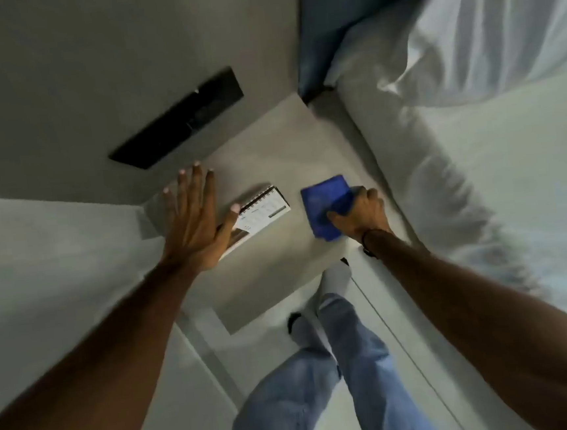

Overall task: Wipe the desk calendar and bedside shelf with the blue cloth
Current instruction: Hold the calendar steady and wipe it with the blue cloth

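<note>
Head view, looking down on a pale bedside shelf (271, 168) set into the corner beside a bed. Left hand (193, 222) spread flat, fingers extended and apart, palm down over the shelf's left edge; nothing gripped, thumb tip touching or just over the near corner of the desk calendar (261, 216). Calendar lying on the shelf, spiral binding toward the wall, partly covered by that hand. Right hand (361, 215) closed on a folded blue cloth (325, 204), pressed to the shelf surface just right of the calendar, the two apart. Dark band at the right wrist. Black wall panel (178, 121) above the shelf. White pillow (485, 25) and bedding at right. Blue jeans (324, 382) and pale floor below. Slight motion blur throughout.
</note>
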`<state>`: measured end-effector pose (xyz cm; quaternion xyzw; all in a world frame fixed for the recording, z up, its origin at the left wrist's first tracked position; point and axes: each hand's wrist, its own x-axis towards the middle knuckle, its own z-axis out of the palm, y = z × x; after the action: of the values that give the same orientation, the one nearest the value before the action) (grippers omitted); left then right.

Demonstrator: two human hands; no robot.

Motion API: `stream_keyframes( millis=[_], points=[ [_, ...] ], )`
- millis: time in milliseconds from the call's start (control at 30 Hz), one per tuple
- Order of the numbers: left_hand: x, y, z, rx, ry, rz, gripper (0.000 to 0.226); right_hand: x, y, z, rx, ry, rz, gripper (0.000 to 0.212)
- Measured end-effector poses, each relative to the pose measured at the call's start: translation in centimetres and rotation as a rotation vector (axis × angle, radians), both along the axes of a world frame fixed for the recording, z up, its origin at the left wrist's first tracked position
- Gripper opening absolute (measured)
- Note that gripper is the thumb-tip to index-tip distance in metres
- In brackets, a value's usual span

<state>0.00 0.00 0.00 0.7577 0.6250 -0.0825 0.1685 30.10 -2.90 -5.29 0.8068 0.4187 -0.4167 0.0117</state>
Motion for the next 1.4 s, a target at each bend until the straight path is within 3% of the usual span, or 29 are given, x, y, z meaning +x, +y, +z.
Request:
stream_keyframes(
  millis=[133, 300, 500, 667, 1000, 1100, 1300, 1400],
  points=[
    [-1.4, -1.3, -1.6, -0.095, -0.092, -0.015, 0.091, -0.6, -0.4, -2.7, 0.058, 0.006, -0.128, 0.074],
    [-2.5, -1.2, -1.6, -0.043, -0.204, -0.066, 0.101, -1.5, -0.4, -3.0, -0.071, 0.186, -0.408, 0.041],
    [-4.6, -0.3, -1.8, -0.073, -0.133, -0.338, 0.104, -6.0, -4.3, -0.2, -0.010, 0.342, -0.856, 0.044],
    [-4.5, -0.4, -2.6, -0.079, -0.174, -0.262, 0.100, -12.2, -7.2, 1.4, 0.023, 0.502, -1.183, 0.050],
    [-5.0, 0.6, -3.7, -0.096, -0.129, -0.291, 0.098, -18.1, -3.9, 2.1, 0.137, 0.701, -1.366, 0.032],
    [-5.2, 0.8, -3.9, -0.124, -0.121, -0.317, 0.091, -19.0, -2.8, 3.2, 0.134, 0.696, -1.384, 0.039],
    [-5.2, 1.0, -4.1, -0.169, -0.024, -0.338, 0.091, -18.0, -0.5, 4.6, 0.162, 0.736, -1.450, 0.030],
    [-5.3, 1.1, -4.0, -0.156, 0.010, -0.369, 0.093, -17.9, -0.4, 4.6, 0.207, 0.638, -1.458, 0.027]
  ],
)
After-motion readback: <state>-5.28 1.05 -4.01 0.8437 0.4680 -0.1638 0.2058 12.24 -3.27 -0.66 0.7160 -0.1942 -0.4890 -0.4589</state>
